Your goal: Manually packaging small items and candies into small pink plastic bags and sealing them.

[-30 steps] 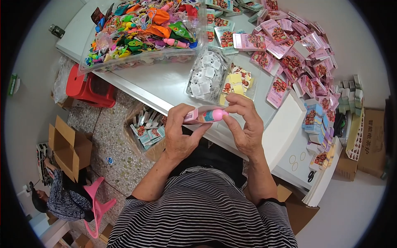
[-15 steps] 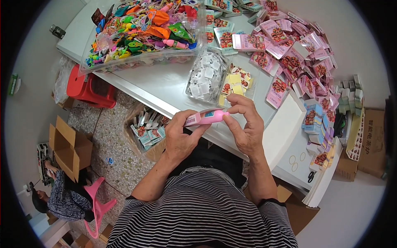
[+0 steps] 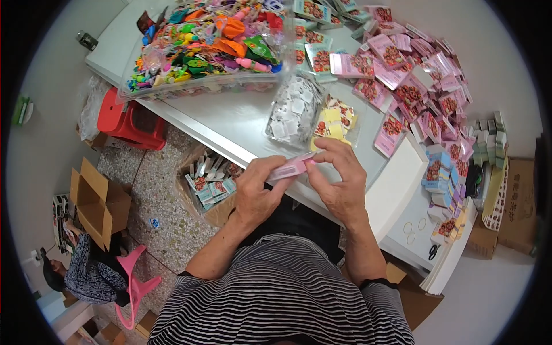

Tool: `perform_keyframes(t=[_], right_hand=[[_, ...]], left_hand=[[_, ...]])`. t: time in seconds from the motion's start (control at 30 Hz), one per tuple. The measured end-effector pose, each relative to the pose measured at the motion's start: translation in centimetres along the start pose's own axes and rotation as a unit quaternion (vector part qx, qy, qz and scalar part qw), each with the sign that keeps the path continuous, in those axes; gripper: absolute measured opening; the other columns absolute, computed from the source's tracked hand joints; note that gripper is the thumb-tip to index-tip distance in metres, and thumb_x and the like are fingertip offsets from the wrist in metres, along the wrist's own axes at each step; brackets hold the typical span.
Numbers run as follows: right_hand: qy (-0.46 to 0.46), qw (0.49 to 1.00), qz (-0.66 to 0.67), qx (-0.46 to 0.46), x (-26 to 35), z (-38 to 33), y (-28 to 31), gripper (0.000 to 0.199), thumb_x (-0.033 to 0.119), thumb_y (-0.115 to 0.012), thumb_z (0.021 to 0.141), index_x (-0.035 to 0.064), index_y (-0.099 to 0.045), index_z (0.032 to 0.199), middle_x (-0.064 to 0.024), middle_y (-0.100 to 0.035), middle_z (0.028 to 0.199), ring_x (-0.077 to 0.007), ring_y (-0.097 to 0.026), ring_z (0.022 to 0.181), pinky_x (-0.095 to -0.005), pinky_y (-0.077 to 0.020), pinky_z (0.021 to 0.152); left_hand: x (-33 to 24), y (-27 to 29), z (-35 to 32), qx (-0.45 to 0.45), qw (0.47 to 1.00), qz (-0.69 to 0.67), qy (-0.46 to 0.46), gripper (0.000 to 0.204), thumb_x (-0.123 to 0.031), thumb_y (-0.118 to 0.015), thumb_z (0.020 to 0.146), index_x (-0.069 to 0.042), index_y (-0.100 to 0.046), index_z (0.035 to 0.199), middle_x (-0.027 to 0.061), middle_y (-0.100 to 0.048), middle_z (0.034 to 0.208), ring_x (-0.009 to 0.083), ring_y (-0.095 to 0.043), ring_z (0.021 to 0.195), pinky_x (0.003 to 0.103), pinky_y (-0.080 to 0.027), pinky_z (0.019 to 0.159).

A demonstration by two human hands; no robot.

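Note:
My left hand [image 3: 258, 187] is closed round a small pink carton [image 3: 286, 169], held tilted above the table's front edge. At its right end the carton is open, and a bit of a pink toy bottle [image 3: 311, 163] shows there. My right hand [image 3: 340, 181] has its thumb and forefinger closed on that end, round the bottle's tip and the carton's flap. The rest of the bottle is hidden inside the carton. Just beyond my hands are a clear tray of small white packets [image 3: 294, 109] and a stack of yellow printed cards [image 3: 333, 123].
A large clear bin [image 3: 195, 86] of colourful toys stands far left. Pink cartons [image 3: 411, 92] are heaped far right, beside a white open box [image 3: 394, 184]. Black scissors [image 3: 433, 251] lie right. A bin of cartons [image 3: 210, 187] and a red stool [image 3: 129, 121] stand on the floor; a person [image 3: 95, 270] sits left.
The pink bottle has gone into the carton, leaving only its tip in sight. My right fingers have come to the carton's open end. The view has shifted slightly.

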State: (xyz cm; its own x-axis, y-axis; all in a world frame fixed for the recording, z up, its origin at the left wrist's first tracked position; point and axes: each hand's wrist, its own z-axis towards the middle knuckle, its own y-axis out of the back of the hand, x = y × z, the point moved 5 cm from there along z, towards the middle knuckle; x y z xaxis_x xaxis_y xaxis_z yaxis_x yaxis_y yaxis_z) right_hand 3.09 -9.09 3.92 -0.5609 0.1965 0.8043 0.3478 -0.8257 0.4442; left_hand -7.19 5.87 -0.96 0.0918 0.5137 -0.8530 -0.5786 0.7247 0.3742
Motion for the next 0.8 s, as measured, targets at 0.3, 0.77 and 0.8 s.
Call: perform_keyframes(t=[0.3, 0.77, 0.8], right_hand=[[-0.194, 0.968, 0.155, -0.037, -2.1, -1.4, -0.7, 0.011, 0.003, -0.073, 0.091, -0.0011, -0.072, 0.101, -0.0129, -0.071, 0.115, -0.0187, -0.068, 0.101, -0.0331, -0.0548, 0.093], [0.007, 1.0, 0.017, -0.014, -0.4, -0.6, -1.0, 0.014, 0.003, -0.078, 0.087, 0.0002, -0.075, 0.1, -0.014, -0.07, 0.116, -0.0199, -0.068, 0.102, -0.0305, -0.0527, 0.091], [0.012, 1.0, 0.011, -0.002, -0.5, -0.7, -1.2, 0.015, 0.002, -0.079, 0.087, -0.0001, -0.075, 0.1, -0.0144, -0.069, 0.117, -0.0194, -0.068, 0.102, -0.0304, -0.0542, 0.09]], left_hand=[[-0.1, 1.6, 0.0, -0.025, 0.998, -0.017, -0.054, 0.037, 0.001, -0.085, 0.077, -0.001, -0.07, 0.11, 0.0114, -0.073, 0.101, 0.0222, -0.071, 0.089, 0.031, -0.057, 0.077], [0.5, 1.3, -0.2, 0.001, 0.999, -0.038, 0.011, 0.041, -0.003, -0.085, 0.079, 0.0, -0.068, 0.117, 0.0148, -0.072, 0.104, 0.0276, -0.072, 0.09, 0.035, -0.057, 0.081], [0.7, 1.2, -0.3, 0.006, 1.0, -0.03, 0.004, 0.042, -0.004, -0.085, 0.079, 0.0, -0.068, 0.117, 0.0151, -0.072, 0.105, 0.0275, -0.072, 0.092, 0.035, -0.057, 0.082]])
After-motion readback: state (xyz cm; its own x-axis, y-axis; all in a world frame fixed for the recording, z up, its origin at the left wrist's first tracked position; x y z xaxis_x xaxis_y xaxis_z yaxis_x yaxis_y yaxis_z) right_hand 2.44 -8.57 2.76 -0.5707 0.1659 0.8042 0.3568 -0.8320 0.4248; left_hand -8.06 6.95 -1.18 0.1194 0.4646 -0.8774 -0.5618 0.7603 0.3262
